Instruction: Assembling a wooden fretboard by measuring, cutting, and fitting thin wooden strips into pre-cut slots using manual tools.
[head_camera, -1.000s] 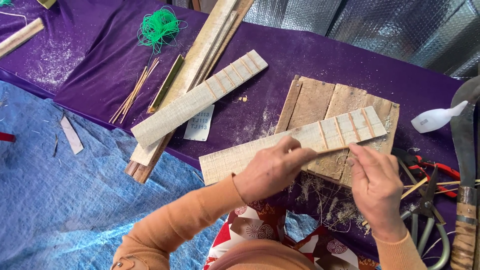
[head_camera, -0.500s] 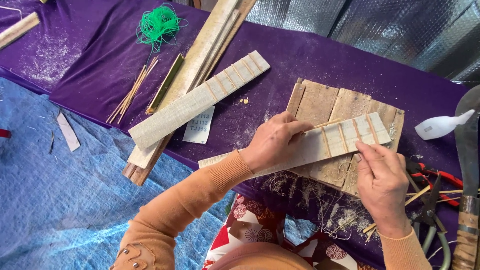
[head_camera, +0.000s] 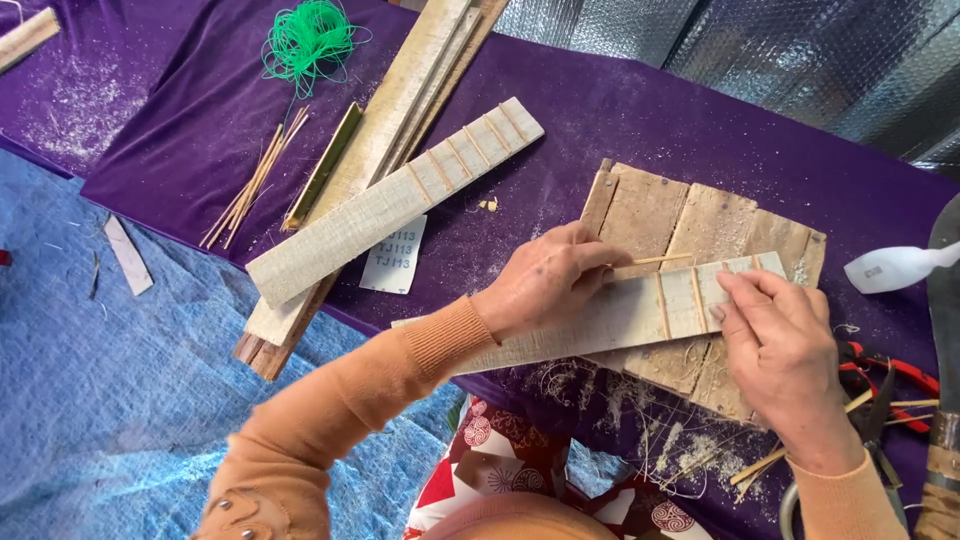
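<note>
Hands: left hand (head_camera: 545, 280) pinches thin stick (head_camera: 655, 260); right hand (head_camera: 775, 345) grips slat (head_camera: 620, 320).

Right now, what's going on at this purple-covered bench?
A person is working on a pale wooden strip laid across a rough wooden board. The left hand presses on the strip and pinches a thin bamboo sliver; the right hand holds the strip's end, where a few slivers already lie crosswise. A second strip with crosswise slivers, loose sticks and a green cord coil lie to the left.
</note>
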